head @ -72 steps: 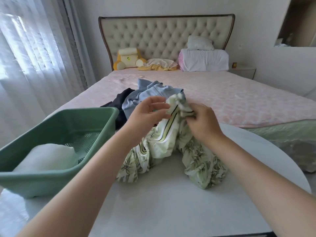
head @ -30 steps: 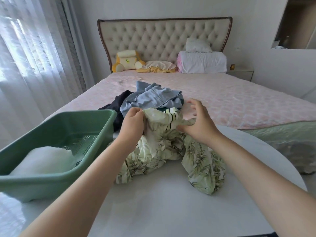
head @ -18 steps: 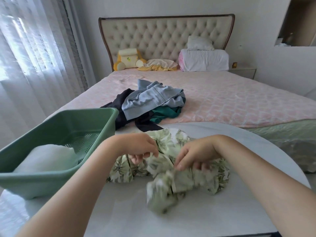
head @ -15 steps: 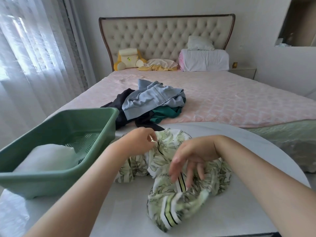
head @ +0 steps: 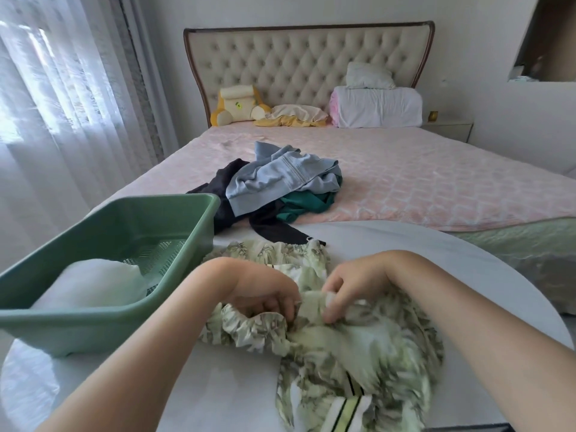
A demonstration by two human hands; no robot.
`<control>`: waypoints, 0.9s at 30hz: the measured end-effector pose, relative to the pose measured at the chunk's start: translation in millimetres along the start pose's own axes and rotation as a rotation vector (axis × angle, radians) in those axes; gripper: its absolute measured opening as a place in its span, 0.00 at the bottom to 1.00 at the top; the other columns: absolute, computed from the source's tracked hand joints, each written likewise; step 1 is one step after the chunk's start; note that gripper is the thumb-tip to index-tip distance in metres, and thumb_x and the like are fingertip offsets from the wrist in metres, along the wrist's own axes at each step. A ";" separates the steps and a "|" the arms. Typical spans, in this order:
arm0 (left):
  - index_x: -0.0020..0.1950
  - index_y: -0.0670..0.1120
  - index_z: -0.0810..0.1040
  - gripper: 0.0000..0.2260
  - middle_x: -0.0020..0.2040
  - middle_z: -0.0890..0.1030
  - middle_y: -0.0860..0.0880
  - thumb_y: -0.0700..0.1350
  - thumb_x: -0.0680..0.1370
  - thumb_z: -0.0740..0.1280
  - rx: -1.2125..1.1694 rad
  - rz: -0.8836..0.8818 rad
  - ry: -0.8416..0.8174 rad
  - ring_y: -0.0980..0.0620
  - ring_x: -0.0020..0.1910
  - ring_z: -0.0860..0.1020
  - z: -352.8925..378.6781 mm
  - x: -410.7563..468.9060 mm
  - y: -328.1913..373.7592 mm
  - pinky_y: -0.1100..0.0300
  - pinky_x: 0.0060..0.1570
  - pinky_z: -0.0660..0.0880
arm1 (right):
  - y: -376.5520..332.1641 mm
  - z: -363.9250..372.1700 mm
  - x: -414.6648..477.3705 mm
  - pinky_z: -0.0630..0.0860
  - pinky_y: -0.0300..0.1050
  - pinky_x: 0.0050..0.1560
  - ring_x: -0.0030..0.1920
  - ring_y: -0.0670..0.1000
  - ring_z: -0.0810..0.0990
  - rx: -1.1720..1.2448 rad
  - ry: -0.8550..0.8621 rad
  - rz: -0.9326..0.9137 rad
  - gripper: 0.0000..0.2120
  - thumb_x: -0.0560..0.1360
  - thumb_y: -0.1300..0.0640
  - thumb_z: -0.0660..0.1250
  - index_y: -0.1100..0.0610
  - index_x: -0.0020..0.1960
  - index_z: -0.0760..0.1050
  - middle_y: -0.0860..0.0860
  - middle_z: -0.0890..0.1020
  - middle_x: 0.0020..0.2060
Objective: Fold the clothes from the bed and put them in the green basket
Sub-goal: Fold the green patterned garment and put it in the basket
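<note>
Daylight filters through sheer white curtains (head: 46,104) on the left. A tufted beige headboard (head: 305,63) in a dark wooden frame stands against the pale wall (head: 280,9). The bed (head: 436,182) has a pink quilted cover, with a pale nightstand (head: 448,132) beside it. A glossy white round tabletop (head: 224,385) sits at its foot.

Blurred, buried and cropped around the green basket (head: 93,319)

Smeared by motion just right of the basket: the near half of the leaf-print garment (head: 358,347), its striped edge cropped by the bottom border, folds there impossible to trace. Tucked out of sight in gathered fabric: fingertips of the left hand (head: 265,294) and right hand (head: 352,288). Beyond the basket's far corner, largely buried under the pale blue garment (head: 280,179): the black garment (head: 224,182) and teal garment (head: 305,204). Cropped at the left border: the basket's near end. Partly masked by the basket's front wall: the white cloth (head: 93,285) inside. Far beyond the basket, too small to read: the mark on the yellow plush toy (head: 238,105).
</note>
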State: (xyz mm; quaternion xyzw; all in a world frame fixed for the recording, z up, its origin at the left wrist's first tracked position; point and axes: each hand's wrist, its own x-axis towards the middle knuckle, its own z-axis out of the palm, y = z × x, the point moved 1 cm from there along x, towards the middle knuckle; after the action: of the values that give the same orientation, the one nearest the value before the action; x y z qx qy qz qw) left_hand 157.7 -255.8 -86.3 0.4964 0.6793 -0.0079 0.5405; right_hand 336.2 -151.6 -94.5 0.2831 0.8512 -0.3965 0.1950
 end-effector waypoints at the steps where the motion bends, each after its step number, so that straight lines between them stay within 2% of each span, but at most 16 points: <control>1: 0.48 0.44 0.78 0.14 0.39 0.80 0.48 0.53 0.81 0.59 0.009 0.019 0.054 0.52 0.29 0.74 -1.3 0.9 -3.3 0.64 0.31 0.70 | -3.2 3.7 -2.7 0.74 0.37 0.42 0.36 0.41 0.79 0.035 -0.075 0.029 0.07 0.75 0.45 0.73 0.47 0.42 0.83 0.39 0.83 0.34; 3: 0.48 0.44 0.76 0.14 0.39 0.80 0.48 0.53 0.81 0.61 0.087 0.143 0.355 0.51 0.33 0.78 -6.5 6.9 -10.2 0.61 0.32 0.72 | -6.3 7.4 -5.8 0.76 0.40 0.37 0.35 0.47 0.79 0.102 -0.122 0.098 0.16 0.74 0.43 0.71 0.56 0.47 0.81 0.45 0.82 0.36; 4: 0.47 0.46 0.76 0.11 0.39 0.80 0.51 0.53 0.81 0.63 0.120 0.222 0.559 0.51 0.35 0.79 -9.0 8.4 -13.6 0.61 0.33 0.73 | -7.4 6.7 -5.6 0.79 0.44 0.38 0.37 0.51 0.81 0.130 -0.073 0.077 0.18 0.75 0.45 0.71 0.61 0.49 0.81 0.50 0.83 0.38; 6: 0.49 0.55 0.75 0.07 0.47 0.77 0.59 0.56 0.78 0.66 0.262 0.310 0.881 0.54 0.44 0.78 -11.4 7.6 -22.0 0.62 0.39 0.72 | -9.3 2.7 -2.0 0.83 0.52 0.42 0.41 0.56 0.85 0.154 0.210 -0.031 0.10 0.77 0.54 0.68 0.60 0.49 0.84 0.52 0.86 0.42; 7: 0.53 0.58 0.74 0.09 0.53 0.74 0.61 0.59 0.76 0.67 0.375 0.285 0.917 0.55 0.52 0.76 -9.8 7.3 -26.6 0.61 0.46 0.72 | -8.3 -0.4 2.3 0.83 0.53 0.45 0.44 0.57 0.85 0.117 0.407 -0.076 0.09 0.77 0.58 0.66 0.55 0.48 0.85 0.50 0.86 0.44; 8: 0.60 0.61 0.72 0.16 0.60 0.71 0.60 0.61 0.74 0.68 0.462 0.223 0.856 0.54 0.59 0.73 -7.4 9.5 -32.4 0.58 0.53 0.73 | -8.1 -2.2 7.0 0.81 0.52 0.49 0.49 0.55 0.84 0.038 0.586 -0.105 0.12 0.76 0.61 0.63 0.50 0.49 0.84 0.48 0.85 0.48; 9: 0.68 0.62 0.68 0.24 0.66 0.69 0.57 0.62 0.73 0.68 0.510 0.158 0.743 0.52 0.64 0.71 -4.1 12.2 -37.8 0.54 0.60 0.72 | -7.4 -3.0 14.0 0.79 0.50 0.55 0.56 0.53 0.81 -0.055 0.694 -0.126 0.18 0.76 0.63 0.60 0.46 0.54 0.82 0.46 0.83 0.54; 10: 0.74 0.62 0.63 0.30 0.70 0.67 0.54 0.61 0.73 0.68 0.533 0.106 0.634 0.50 0.67 0.69 -0.9 16.5 -43.0 0.51 0.64 0.71 | -6.4 -2.0 20.8 0.75 0.47 0.61 0.63 0.50 0.77 -0.129 0.712 -0.150 0.23 0.77 0.65 0.58 0.44 0.62 0.78 0.45 0.79 0.63; 12: 0.77 0.62 0.57 0.35 0.74 0.66 0.52 0.62 0.73 0.67 0.524 0.082 0.512 0.48 0.69 0.69 3.3 25.3 -48.7 0.50 0.67 0.70 | 1.1 2.2 41.2 0.67 0.45 0.70 0.73 0.50 0.68 -0.205 0.524 -0.135 0.28 0.81 0.63 0.55 0.41 0.77 0.64 0.46 0.69 0.75; 14: 0.76 0.62 0.59 0.36 0.71 0.68 0.54 0.64 0.71 0.68 0.491 0.112 0.507 0.49 0.68 0.70 -0.1 34.8 -47.8 0.49 0.67 0.70 | 13.8 5.3 60.3 0.62 0.50 0.75 0.78 0.53 0.62 -0.302 0.316 -0.023 0.26 0.84 0.52 0.53 0.38 0.80 0.52 0.47 0.61 0.79; 16: 0.71 0.59 0.68 0.29 0.64 0.73 0.54 0.59 0.72 0.71 0.464 0.151 0.545 0.50 0.61 0.74 -10.1 45.0 -41.9 0.51 0.62 0.73 | 30.6 -2.5 68.7 0.53 0.52 0.79 0.80 0.52 0.54 -0.402 0.253 0.097 0.26 0.85 0.40 0.48 0.41 0.81 0.49 0.48 0.52 0.81; 18: 0.62 0.53 0.76 0.16 0.57 0.76 0.52 0.45 0.74 0.69 0.495 0.202 0.662 0.48 0.55 0.76 -23.5 55.9 -31.8 0.53 0.58 0.74 | 51.9 -18.7 69.2 0.48 0.57 0.80 0.81 0.52 0.50 -0.387 0.291 0.242 0.33 0.81 0.31 0.42 0.44 0.82 0.49 0.49 0.48 0.82; 20: 0.55 0.50 0.79 0.14 0.53 0.78 0.50 0.37 0.74 0.63 0.572 0.224 0.856 0.48 0.53 0.75 -38.1 64.4 -19.7 0.52 0.61 0.71 | 78.8 -38.3 65.1 0.48 0.64 0.78 0.81 0.55 0.51 -0.337 0.366 0.440 0.41 0.76 0.24 0.39 0.44 0.82 0.49 0.50 0.48 0.82; 23: 0.53 0.53 0.79 0.14 0.50 0.79 0.52 0.37 0.73 0.63 0.775 0.146 1.161 0.48 0.54 0.75 -61.3 73.9 -5.9 0.53 0.60 0.67 | 111.6 -59.4 44.5 0.51 0.74 0.74 0.79 0.61 0.57 -0.417 0.378 0.830 0.49 0.70 0.20 0.35 0.47 0.82 0.51 0.53 0.55 0.81; 25: 0.57 0.55 0.78 0.15 0.55 0.78 0.52 0.39 0.74 0.65 0.851 0.015 1.222 0.48 0.57 0.74 -75.6 80.2 -2.4 0.54 0.58 0.66 | 123.5 -64.0 26.1 0.53 0.73 0.74 0.77 0.63 0.61 -0.466 0.326 1.034 0.48 0.72 0.22 0.36 0.51 0.81 0.56 0.57 0.61 0.79; 27: 0.60 0.54 0.77 0.15 0.60 0.77 0.49 0.41 0.75 0.64 0.904 -0.162 1.136 0.46 0.61 0.72 -83.5 86.5 -0.6 0.52 0.61 0.65 | 124.3 -66.4 12.6 0.55 0.69 0.74 0.76 0.63 0.63 -0.550 0.322 1.099 0.43 0.77 0.27 0.38 0.53 0.79 0.61 0.57 0.64 0.78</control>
State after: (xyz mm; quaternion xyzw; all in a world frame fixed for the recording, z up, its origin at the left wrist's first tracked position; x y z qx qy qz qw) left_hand 103.3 -152.9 -116.1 0.5470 0.8197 -0.0689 -0.1553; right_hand 398.6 -30.0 -131.3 0.6744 0.6710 0.0423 0.3053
